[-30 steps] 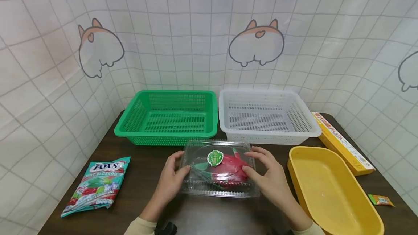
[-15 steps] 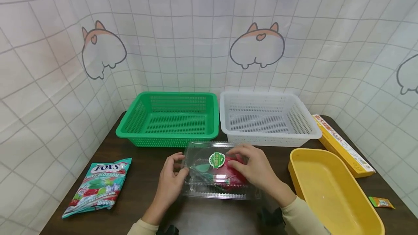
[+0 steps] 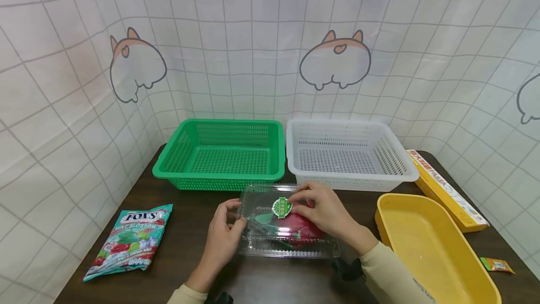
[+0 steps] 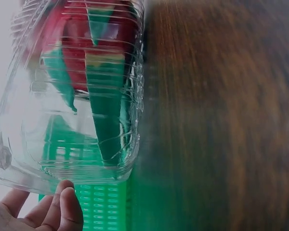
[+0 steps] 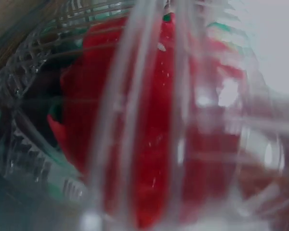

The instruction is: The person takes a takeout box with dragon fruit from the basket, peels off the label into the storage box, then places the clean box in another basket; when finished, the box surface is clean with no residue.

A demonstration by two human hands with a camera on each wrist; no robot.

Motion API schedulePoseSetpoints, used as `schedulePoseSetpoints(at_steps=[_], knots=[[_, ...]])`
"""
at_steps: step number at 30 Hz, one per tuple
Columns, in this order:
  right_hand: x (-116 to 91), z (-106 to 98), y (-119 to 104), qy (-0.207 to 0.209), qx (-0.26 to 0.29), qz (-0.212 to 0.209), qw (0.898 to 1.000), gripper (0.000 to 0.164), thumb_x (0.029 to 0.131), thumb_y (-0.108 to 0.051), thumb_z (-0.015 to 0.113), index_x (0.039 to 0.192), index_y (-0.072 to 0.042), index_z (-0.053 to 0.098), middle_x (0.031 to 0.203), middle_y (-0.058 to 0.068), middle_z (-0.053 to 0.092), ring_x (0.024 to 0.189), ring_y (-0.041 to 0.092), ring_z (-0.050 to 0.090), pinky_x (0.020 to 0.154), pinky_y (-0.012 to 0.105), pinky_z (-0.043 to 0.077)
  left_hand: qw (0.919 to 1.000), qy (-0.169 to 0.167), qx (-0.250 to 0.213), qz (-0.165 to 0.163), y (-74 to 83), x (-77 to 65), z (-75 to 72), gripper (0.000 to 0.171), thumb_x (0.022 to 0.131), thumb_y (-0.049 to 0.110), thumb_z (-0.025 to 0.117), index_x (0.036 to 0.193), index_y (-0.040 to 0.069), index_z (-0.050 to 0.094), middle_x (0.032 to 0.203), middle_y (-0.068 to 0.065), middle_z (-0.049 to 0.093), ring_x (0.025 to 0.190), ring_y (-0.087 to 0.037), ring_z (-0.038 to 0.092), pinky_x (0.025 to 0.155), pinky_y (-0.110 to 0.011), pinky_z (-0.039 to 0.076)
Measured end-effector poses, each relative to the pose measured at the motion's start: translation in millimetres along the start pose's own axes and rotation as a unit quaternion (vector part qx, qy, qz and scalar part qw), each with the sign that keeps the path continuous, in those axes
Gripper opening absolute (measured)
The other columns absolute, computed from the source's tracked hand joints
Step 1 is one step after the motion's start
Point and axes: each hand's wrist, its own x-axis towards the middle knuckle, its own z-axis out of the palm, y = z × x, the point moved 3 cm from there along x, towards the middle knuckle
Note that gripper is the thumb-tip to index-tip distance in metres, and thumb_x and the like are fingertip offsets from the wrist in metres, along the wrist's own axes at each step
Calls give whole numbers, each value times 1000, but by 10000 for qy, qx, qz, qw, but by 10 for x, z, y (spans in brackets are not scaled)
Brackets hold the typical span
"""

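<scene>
A clear plastic clamshell box (image 3: 291, 250) lies on the table in the head view. Inside it is a red dragon fruit (image 3: 301, 230) with green scales, seen closely through the plastic in both wrist views (image 4: 105, 106). My left hand (image 3: 223, 232) holds the box's left edge, thumb in front and the other fingers along the side. My right hand (image 3: 326, 212) is over the lid, with thumb and forefinger tips drawn close together at the right edge of a round green-and-white sticker (image 3: 281, 207). The right wrist view is filled by the blurred box and fruit, so these fingertips are hidden there.
A green basket (image 3: 219, 183) and a white basket (image 3: 354, 179) stand behind the box. To the left lies a FOX'S candy bag (image 3: 128, 240). On the right are a yellow tub (image 3: 426, 252), a yellow pasta box (image 3: 449, 193) and a small orange packet (image 3: 498, 265).
My right hand has moved from the box's right side leftward over the lid to the sticker. The left hand keeps its hold on the left edge.
</scene>
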Motion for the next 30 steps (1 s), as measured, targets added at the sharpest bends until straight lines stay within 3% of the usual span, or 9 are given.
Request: schedulePoseSetpoints(at_steps=[6,16,30], knots=[[23,4,-29,53,-120,-110,9999,13,79,-18,82,91,-22,79,104,-6,64,93,12,58,75,33,49,9999,74,96,113,-1,-2,1,33,87,6,61,120,8,56,127,-3,57,92,-17,59,69,-29,49],[53,15,-24,185,-25,-133,9997,10,79,-15,81,86,-21,78,99,-8,64,92,11,57,76,34,50,9999,44,158,33,-26,-8,0,33,88,9,60,121,11,56,122,-3,58,87,-17,59,65,-31,48],[68,52,-46,702,-19,-507,9962,10,79,-11,80,87,-16,78,98,-5,64,83,10,56,64,26,47,9995,190,192,141,-46,-4,-2,32,87,8,62,119,10,58,119,-5,59,84,-16,60,62,-28,47]])
